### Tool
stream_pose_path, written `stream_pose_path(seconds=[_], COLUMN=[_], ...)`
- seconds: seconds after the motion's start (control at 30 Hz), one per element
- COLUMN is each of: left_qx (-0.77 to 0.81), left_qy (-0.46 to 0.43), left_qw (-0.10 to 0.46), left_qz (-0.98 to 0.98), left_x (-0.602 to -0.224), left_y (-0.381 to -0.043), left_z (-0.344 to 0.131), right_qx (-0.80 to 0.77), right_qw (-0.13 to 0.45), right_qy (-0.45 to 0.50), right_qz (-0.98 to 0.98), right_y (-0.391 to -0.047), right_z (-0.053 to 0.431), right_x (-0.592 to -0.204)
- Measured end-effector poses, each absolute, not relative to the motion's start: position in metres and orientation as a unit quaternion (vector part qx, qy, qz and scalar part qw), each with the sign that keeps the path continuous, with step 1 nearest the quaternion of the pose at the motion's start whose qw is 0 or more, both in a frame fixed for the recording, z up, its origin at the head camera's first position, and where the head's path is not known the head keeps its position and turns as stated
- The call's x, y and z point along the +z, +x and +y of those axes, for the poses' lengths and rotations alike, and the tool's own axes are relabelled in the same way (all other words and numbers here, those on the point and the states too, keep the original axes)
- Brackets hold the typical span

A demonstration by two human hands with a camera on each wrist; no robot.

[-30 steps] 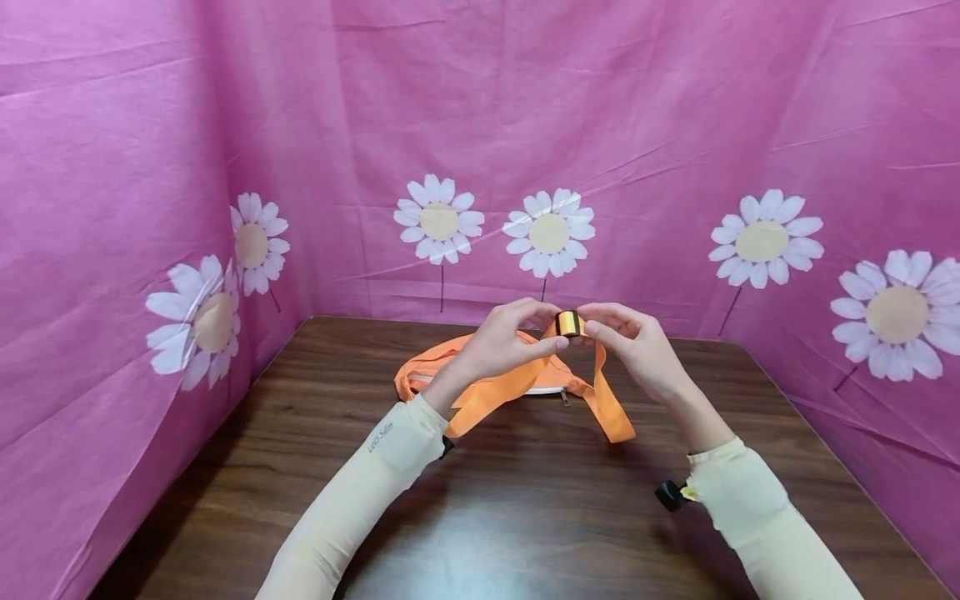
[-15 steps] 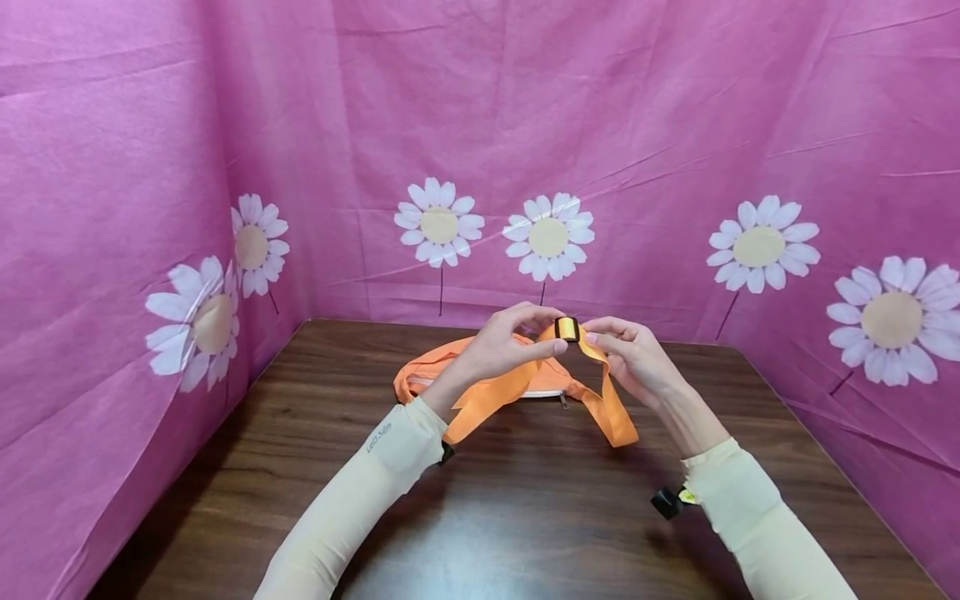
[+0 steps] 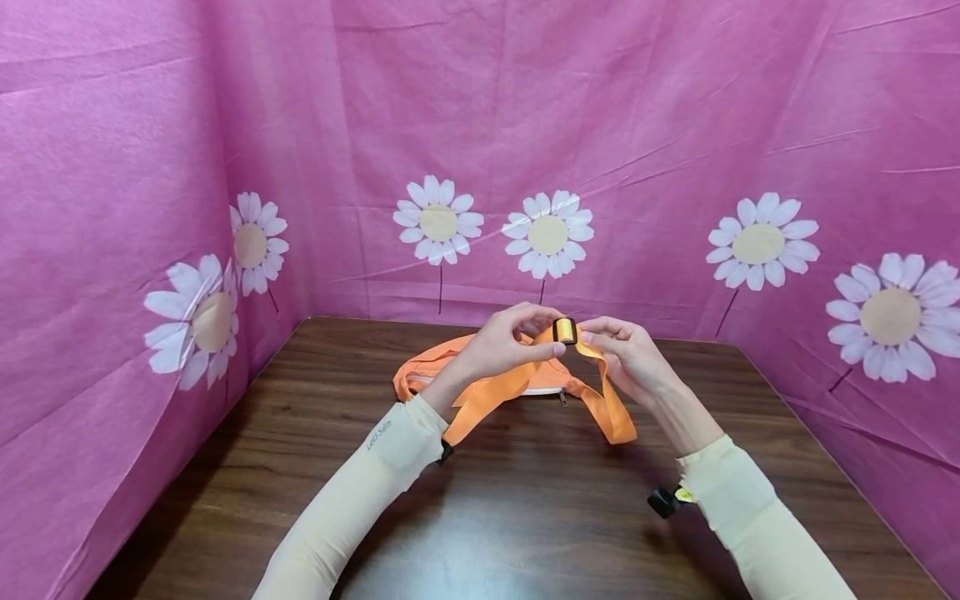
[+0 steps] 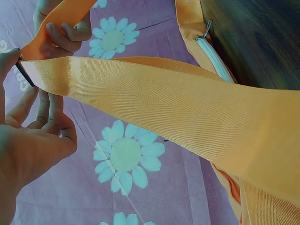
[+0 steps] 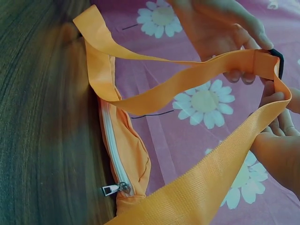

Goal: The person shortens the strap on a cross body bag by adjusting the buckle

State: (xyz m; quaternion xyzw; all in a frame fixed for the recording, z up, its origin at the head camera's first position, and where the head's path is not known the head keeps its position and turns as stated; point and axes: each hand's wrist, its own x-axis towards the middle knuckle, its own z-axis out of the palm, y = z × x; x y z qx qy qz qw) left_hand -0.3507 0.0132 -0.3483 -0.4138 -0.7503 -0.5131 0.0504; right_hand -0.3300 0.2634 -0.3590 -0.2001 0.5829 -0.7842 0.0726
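Fingers (image 3: 552, 350) pinch the buckle (image 3: 573, 331) and orange strap (image 3: 491, 400), which partly hides the pouch (image 3: 432, 359).

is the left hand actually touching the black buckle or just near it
Touching. The left wrist view shows it: the left hand pinches the black buckle, thumb at one end and a finger at the other.

Down comes the right hand (image 3: 630, 354), just a touch, its pale sleeve (image 3: 738, 492) edging inward! The black buckle (image 3: 565, 331) has dipped slightly too, and the orange strap (image 3: 603, 412) now bows a little further right.
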Motion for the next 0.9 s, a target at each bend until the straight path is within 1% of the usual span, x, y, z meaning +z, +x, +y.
stream_pose_path(seconds=[0.27, 0.53, 0.77, 0.9], left_qx=[-0.484, -0.48, -0.483, -0.49], left_qy=[-0.414, -0.417, -0.412, -0.408], left_qw=[0.044, 0.056, 0.058, 0.061], left_qz=[-0.77, -0.77, -0.771, -0.768], left_x=[-0.3511, -0.3496, -0.3478, -0.3464], left_y=[-0.3513, -0.3523, -0.3504, -0.3502], left_z=[0.0156, 0.0136, 0.0097, 0.0074], right_qx=[-0.779, -0.782, -0.755, -0.742], right_qw=[0.081, 0.088, 0.086, 0.094], right_qy=[-0.209, -0.224, -0.189, -0.181], right_qz=[0.585, 0.575, 0.622, 0.639], right_y=[-0.3304, -0.3317, -0.3318, -0.3326], right_z=[0.2647, 0.2615, 0.2654, 0.2694], right_x=[-0.3607, -0.3574, -0.3576, -0.3611])
